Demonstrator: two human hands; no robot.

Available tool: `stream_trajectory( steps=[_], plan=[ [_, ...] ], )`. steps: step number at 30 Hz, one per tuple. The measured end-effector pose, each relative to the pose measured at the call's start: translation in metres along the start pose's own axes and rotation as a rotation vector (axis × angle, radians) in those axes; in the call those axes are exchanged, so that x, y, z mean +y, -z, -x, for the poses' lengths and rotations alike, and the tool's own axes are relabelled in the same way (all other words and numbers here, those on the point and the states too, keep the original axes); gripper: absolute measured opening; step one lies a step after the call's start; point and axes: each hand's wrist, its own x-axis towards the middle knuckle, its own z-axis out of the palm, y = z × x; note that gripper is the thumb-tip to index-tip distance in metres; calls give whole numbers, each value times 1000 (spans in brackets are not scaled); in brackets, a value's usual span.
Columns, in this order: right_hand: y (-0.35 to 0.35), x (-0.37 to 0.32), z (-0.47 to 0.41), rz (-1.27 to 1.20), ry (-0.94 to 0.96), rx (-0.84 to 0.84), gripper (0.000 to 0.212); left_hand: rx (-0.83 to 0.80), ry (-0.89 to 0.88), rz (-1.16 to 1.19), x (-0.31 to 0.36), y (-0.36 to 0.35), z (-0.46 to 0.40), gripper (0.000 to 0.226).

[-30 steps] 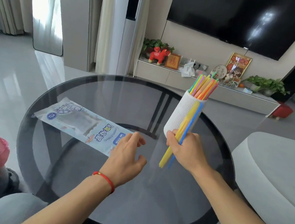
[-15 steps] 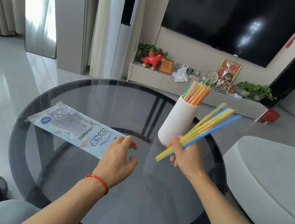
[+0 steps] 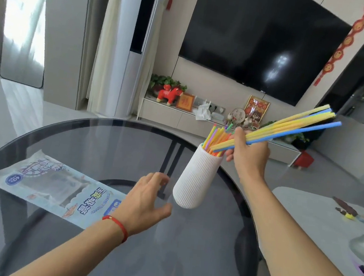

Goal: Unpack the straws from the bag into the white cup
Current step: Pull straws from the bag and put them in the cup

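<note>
Glass table [image 3: 111, 148]: right hand [image 3: 248, 155] pinches a bundle of straws [image 3: 290, 129] over the white cup [image 3: 197, 178]; left hand [image 3: 144, 204] hovers, fingers spread. Straws look light, slippery — best pinched mid-length.

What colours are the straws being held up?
Yellow and blue straws, seen in the head view.

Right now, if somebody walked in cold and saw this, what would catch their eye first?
Probably the bunch of yellow and blue straws that the right hand grips, slanting up to the right with their low ends at the mouth of the white cup. The cup stands on the round glass table, already full of colourful straws. To its left the straw bag lies flat, the left hand open beside it.
</note>
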Motion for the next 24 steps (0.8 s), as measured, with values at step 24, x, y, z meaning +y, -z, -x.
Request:
stream_trajectory(
  steps=[24],
  plan=[
    [-27,-12,24,212,353,-158,80,91,162,163,61,-14,-106,50]
  ],
)
